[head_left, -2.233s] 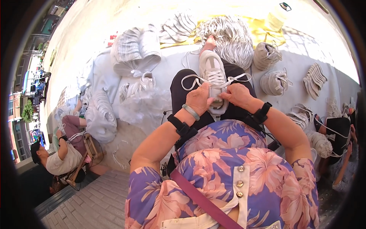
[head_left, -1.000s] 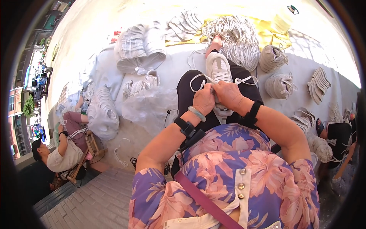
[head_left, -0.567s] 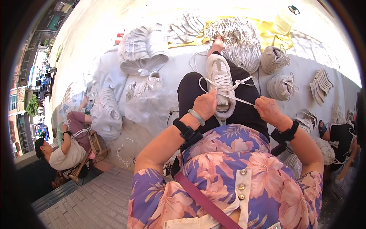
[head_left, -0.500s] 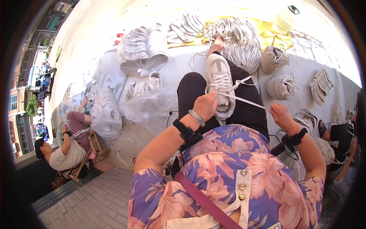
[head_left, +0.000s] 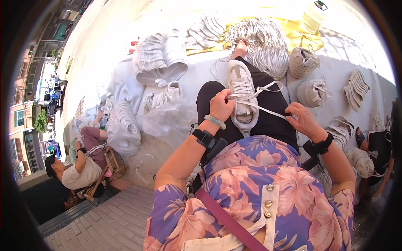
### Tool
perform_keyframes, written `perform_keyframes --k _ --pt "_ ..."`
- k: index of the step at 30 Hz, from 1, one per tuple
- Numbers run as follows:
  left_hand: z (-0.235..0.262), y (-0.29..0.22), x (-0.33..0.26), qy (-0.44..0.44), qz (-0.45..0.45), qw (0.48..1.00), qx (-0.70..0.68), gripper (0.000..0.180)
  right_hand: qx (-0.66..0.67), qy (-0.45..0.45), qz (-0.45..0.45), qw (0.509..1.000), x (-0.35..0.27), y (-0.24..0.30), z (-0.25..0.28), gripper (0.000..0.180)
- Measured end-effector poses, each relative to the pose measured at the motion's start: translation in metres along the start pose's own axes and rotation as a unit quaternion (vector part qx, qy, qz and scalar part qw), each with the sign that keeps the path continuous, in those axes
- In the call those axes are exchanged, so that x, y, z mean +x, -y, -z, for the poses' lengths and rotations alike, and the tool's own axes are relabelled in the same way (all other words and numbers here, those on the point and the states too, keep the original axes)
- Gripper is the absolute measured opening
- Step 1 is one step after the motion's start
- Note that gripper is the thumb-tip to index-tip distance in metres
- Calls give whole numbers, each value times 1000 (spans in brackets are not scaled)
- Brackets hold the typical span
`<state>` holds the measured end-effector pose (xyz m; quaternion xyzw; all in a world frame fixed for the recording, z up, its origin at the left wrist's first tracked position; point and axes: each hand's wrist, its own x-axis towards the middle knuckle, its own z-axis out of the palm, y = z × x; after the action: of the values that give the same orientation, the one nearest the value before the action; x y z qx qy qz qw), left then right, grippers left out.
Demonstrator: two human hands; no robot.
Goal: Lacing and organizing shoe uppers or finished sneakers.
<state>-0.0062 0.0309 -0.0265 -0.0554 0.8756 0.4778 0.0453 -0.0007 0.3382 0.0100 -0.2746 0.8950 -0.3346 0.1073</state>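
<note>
Shoe (head_left: 240, 94) lay on the lap. Left hand (head_left: 220, 105) pinched one lace (head_left: 268, 88) at the eyelets; right hand (head_left: 302, 120), back in from its wide pull, gripped the other end: lacing drawn tight, knot outstanding

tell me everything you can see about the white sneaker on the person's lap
The white sneaker lies on the person's black-trousered lap, sole down and seen from above, toe pointing away from the body. It looks like a pale mesh or fabric upper with a thicker white sole rim. Flat white laces cross its eyelets, with loose ends trailing to the person's right. The left hand grips its left side near the laces; the right hand pinches a lace end, pulled out sideways, clear of the shoe.
</note>
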Motion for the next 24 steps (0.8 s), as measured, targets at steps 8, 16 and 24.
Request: perform_keyframes --k 8,16,24 --pt "-2 -7 -1 -1 -69 997 -47 11 -42 53 38 997 56 41 -41 28" --pt "8 16 -2 84 65 983 -149 13 16 28 57 998 53 45 -28 12" --pt "9 12 0 117 103 972 -178 16 88 48 -15 995 50 46 -27 16"
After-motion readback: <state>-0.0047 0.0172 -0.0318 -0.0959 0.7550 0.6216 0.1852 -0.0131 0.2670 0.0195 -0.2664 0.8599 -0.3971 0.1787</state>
